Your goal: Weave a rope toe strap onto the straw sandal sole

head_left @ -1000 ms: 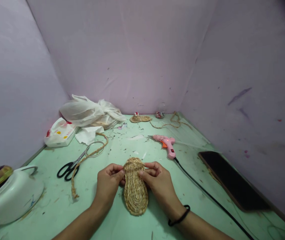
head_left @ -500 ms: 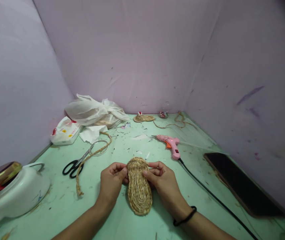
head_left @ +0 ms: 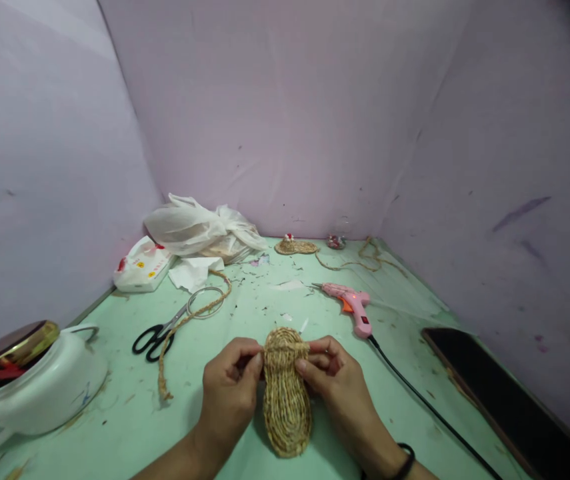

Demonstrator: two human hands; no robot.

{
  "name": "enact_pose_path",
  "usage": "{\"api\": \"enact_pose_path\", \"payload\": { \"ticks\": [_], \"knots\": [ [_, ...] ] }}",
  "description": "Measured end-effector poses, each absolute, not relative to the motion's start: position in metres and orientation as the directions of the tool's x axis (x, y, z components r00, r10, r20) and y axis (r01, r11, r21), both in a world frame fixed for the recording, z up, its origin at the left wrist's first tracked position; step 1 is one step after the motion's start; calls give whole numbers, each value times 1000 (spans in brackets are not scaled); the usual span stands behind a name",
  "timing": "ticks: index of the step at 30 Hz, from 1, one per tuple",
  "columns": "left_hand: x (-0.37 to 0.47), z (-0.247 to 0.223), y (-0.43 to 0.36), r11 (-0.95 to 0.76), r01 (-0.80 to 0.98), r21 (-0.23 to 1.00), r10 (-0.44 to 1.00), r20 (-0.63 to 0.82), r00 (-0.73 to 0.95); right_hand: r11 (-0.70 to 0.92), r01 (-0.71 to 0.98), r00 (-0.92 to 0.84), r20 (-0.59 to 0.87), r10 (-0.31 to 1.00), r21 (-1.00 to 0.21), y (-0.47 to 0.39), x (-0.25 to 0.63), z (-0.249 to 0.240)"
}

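Note:
A sole-shaped piece of coiled straw rope [head_left: 287, 413] lies upright in front of me, its narrow waist in the middle. Across its upper part runs a short band of rope [head_left: 286, 348]. My left hand [head_left: 232, 383] pinches the left edge at the band's end, thumb against index finger. On the opposite edge my right hand [head_left: 332, 373] does likewise, its thumb resting on the sole's face. What the fingertips grip behind the edges is hidden.
A pink glue gun [head_left: 349, 303] with a black cord lies right, beside a dark phone [head_left: 505, 400]. Scissors [head_left: 157, 337] and a rope piece [head_left: 197, 319] lie left, near a white pot [head_left: 55, 387]. Behind are a plastic bag [head_left: 205, 230] and another straw sole [head_left: 295, 247].
The whole view has shifted, so everything sits a little lower and further right. The band across the sole shows more plainly. Both hands keep their pinch at the sides.

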State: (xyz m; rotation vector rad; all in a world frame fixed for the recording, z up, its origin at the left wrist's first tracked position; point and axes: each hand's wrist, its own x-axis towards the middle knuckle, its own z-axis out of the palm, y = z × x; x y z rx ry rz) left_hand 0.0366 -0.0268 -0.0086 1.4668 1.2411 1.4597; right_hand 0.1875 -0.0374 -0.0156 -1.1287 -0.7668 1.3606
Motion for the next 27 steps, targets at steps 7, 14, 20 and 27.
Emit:
{"api": "enact_pose_path", "payload": {
  "ticks": [7, 14, 20, 27],
  "knots": [
    [26, -14, -28, -481, 185, 857, 871, 491, -9, 5, -330, 170, -54, 984, -944, -42, 184, -21],
    [31, -12, -27, -295, 48, 954, 951, 298, -83, 16, -335, 220, -62, 974, -942, -44, 180, -17],
    [34, -3, -25, -88, -28, 996, 990, 85, -111, -120, -332, 137, -174, 975, -936, -37, 185, -21],
    [37, -6, -14, 172, -93, 981, 982, -178, -67, -195, -115, 153, -211, 965, -974, -29, 193, -23]
  ]
}}
